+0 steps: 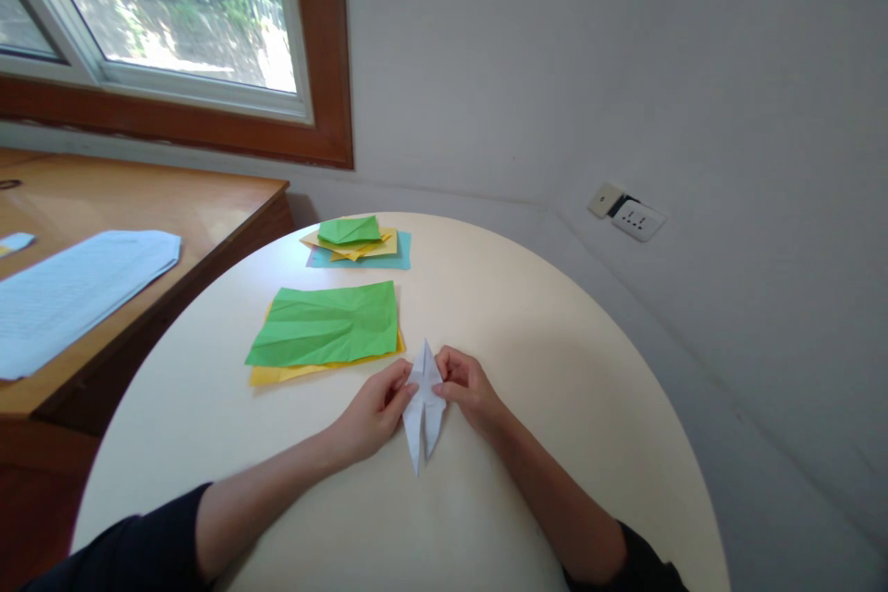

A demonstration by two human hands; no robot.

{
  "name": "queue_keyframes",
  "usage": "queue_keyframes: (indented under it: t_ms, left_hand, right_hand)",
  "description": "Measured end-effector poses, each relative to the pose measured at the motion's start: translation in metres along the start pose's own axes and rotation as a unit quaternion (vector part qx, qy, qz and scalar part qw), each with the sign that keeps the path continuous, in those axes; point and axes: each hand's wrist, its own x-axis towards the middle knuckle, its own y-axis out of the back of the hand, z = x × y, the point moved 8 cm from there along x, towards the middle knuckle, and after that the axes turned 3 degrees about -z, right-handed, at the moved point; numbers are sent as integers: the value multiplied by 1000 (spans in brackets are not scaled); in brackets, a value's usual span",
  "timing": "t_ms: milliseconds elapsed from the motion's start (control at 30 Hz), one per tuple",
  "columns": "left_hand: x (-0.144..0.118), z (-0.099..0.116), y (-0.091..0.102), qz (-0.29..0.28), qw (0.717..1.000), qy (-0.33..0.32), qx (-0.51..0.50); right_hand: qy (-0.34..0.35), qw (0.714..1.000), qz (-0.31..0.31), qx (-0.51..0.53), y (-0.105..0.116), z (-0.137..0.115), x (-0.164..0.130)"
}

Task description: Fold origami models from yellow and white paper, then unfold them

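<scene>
Flanking hands (423, 398) — green sheet (326, 324), paper stack (357, 240), desk papers (62, 291).

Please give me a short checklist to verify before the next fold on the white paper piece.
1. Left hand pinches white folded paper: ok.
2. Right hand pinches its other side: ok.
3. Paper lies on the round table: ok.
4. Green sheet apart from the hands: ok.
5. Far paper stack out of the way: ok.
6. Creases sharp and even: cannot tell.
</scene>
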Motion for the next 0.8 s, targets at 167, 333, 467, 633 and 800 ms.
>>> queue_keyframes:
  t_ms: [167,333,467,633,800]
  left_hand:
    - [0,-3,1,5,999,9,-43]
    - [0,-5,1,10,997,16,-71]
    - [0,-6,0,6,996,22,-84]
    - [0,-8,-3,-5,995,25,-99]
    - [1,-9,-2,-4,996,25,-80]
  right_hand:
    - [-1,1000,-17,-7,-6,-5,-1]
    - [16,1000,-11,-6,-7,-12,-2]
    - [33,999,-3,30,-4,-10,-1]
    - [43,998,-7,42,-1,-6,1]
    - [24,999,1,39,0,-4,-1]
